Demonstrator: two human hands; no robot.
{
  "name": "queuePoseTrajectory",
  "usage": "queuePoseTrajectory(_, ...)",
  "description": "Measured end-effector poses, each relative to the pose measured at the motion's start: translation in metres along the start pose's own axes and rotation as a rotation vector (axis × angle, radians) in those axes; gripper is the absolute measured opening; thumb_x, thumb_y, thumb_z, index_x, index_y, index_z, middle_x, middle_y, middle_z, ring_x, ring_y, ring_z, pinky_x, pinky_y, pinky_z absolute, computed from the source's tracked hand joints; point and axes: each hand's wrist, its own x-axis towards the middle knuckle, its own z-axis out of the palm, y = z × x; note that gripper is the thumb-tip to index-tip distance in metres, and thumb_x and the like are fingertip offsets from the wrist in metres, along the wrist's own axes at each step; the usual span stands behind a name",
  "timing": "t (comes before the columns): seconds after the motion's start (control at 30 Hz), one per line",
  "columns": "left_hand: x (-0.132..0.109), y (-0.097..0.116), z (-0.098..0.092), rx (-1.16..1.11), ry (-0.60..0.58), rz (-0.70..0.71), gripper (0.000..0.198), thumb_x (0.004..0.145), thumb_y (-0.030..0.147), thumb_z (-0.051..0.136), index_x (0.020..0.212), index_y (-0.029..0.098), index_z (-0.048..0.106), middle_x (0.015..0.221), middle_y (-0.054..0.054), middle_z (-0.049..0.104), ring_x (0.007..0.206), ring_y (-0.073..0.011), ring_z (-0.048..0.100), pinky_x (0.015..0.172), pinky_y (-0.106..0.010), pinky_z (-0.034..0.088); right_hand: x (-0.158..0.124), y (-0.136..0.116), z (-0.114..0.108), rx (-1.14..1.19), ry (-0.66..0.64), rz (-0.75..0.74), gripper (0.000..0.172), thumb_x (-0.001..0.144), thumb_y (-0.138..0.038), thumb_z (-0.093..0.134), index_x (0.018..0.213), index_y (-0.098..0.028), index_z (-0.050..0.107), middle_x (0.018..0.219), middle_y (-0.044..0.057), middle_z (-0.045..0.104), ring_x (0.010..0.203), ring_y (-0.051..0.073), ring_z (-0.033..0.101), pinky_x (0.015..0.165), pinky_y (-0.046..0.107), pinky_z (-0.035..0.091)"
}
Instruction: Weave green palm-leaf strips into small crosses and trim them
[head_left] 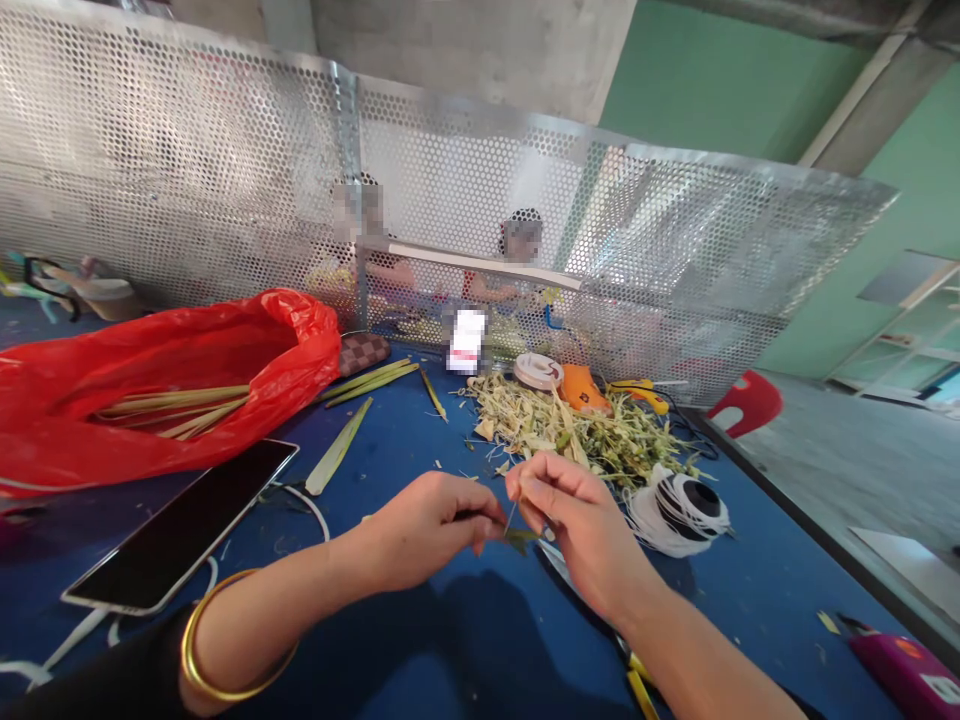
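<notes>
My left hand (431,528) is closed in a pinch on a small green leaf strip (519,541), whose end sticks out toward the other hand. Close beside it, my right hand (576,522) has thumb and fingers pressed together around something too fine to make out; a thin line runs down from them toward the leaf strip. Under my right forearm lie scissors (556,566) with yellow handles, partly hidden. A spool of white cord (679,512) stands just right of my right hand. Beyond both hands spreads a heap of leaf scraps (592,425).
A red plastic bag (300,350) holding long leaves and a tablet (187,525) with a white cable lie left. Behind the scraps are a tape roll (538,371) and an orange object (583,388). A lit phone (466,342) leans near the perforated metal screen (465,180); people sit beyond it.
</notes>
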Motion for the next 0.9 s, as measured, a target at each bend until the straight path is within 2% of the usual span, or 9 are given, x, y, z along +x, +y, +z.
queuePoseTrajectory(0.1,-0.001,0.003,-0.002,-0.097,0.002,0.026,0.017,0.081,0.024,0.049,0.079,0.018,0.065,0.066,0.004,0.057,0.065,-0.0099,0.050,0.063,-0.020,0.037,0.006,0.009,-0.004,0.358,0.021,0.188,0.012,0.078,-0.021,0.063,0.068,-0.015,0.059,0.075,0.000,0.058,0.054,0.007,0.041,0.056,0.023,0.035)
queuePoseTrajectory(0.2,-0.001,0.002,-0.002,-0.184,0.078,0.013,0.017,0.082,0.023,0.048,0.079,0.018,0.064,0.067,0.004,0.056,0.065,-0.0095,0.048,0.063,-0.020,0.036,0.010,0.021,-0.001,0.526,0.084,0.285,0.012,0.070,-0.020,0.071,0.065,-0.015,0.061,0.069,0.000,0.059,0.055,0.007,0.045,0.056,0.022,0.037)
queuePoseTrajectory(0.4,0.001,-0.004,0.000,-0.252,0.285,-0.047,0.017,0.083,0.031,0.050,0.077,0.018,0.061,0.064,0.004,0.054,0.060,-0.0096,0.045,0.057,-0.020,0.036,0.007,0.028,0.009,0.229,0.121,0.226,0.010,0.071,-0.021,0.067,0.068,-0.014,0.062,0.072,0.001,0.061,0.054,0.007,0.047,0.053,0.021,0.035)
queuePoseTrajectory(0.5,0.003,-0.007,0.000,-0.220,0.384,-0.076,0.017,0.082,0.031,0.051,0.073,0.018,0.058,0.063,0.004,0.056,0.057,-0.0097,0.045,0.055,-0.020,0.037,0.001,0.025,0.014,-0.095,0.090,0.124,0.013,0.078,-0.021,0.059,0.067,-0.015,0.059,0.067,0.000,0.059,0.056,0.010,0.049,0.058,0.023,0.039)
queuePoseTrajectory(0.57,0.004,-0.008,0.000,-0.205,0.410,-0.091,0.016,0.081,0.031,0.052,0.075,0.018,0.059,0.063,0.003,0.058,0.056,-0.0100,0.047,0.055,-0.021,0.038,-0.004,0.024,0.016,-0.379,0.056,-0.040,0.014,0.083,-0.020,0.053,0.070,-0.017,0.057,0.066,0.000,0.057,0.061,0.012,0.052,0.062,0.025,0.042)
queuePoseTrajectory(0.67,0.004,-0.009,0.001,-0.194,0.414,-0.109,0.017,0.080,0.030,0.051,0.086,0.018,0.061,0.066,0.003,0.061,0.056,-0.0106,0.050,0.055,-0.022,0.040,-0.012,0.024,0.017,-0.721,0.059,-0.420,0.013,0.087,-0.015,0.047,0.080,-0.019,0.057,0.089,0.007,0.059,0.081,0.017,0.056,0.074,0.030,0.045)
queuePoseTrajectory(0.73,0.003,-0.010,0.002,-0.159,0.411,-0.098,0.017,0.080,0.029,0.050,0.087,0.018,0.062,0.069,0.003,0.061,0.060,-0.0113,0.052,0.057,-0.022,0.041,-0.014,0.023,0.017,-0.791,0.007,-0.590,0.014,0.087,-0.011,0.046,0.087,-0.020,0.057,0.106,0.010,0.057,0.094,0.018,0.056,0.083,0.032,0.045)
queuePoseTrajectory(0.83,0.002,-0.010,0.004,-0.067,0.419,-0.069,0.016,0.079,0.026,0.049,0.081,0.018,0.063,0.070,0.002,0.061,0.067,-0.0128,0.054,0.061,-0.022,0.041,-0.014,0.022,0.016,-0.710,-0.130,-0.571,0.016,0.090,-0.010,0.042,0.092,-0.021,0.053,0.101,0.008,0.059,0.093,0.017,0.057,0.082,0.030,0.046)
queuePoseTrajectory(0.9,0.002,-0.010,0.004,-0.033,0.432,-0.059,0.017,0.079,0.024,0.048,0.082,0.019,0.064,0.071,0.002,0.063,0.069,-0.0132,0.055,0.064,-0.022,0.042,-0.013,0.021,0.016,-0.672,-0.153,-0.525,0.016,0.091,-0.010,0.040,0.092,-0.021,0.051,0.092,0.006,0.058,0.087,0.016,0.056,0.078,0.030,0.047)
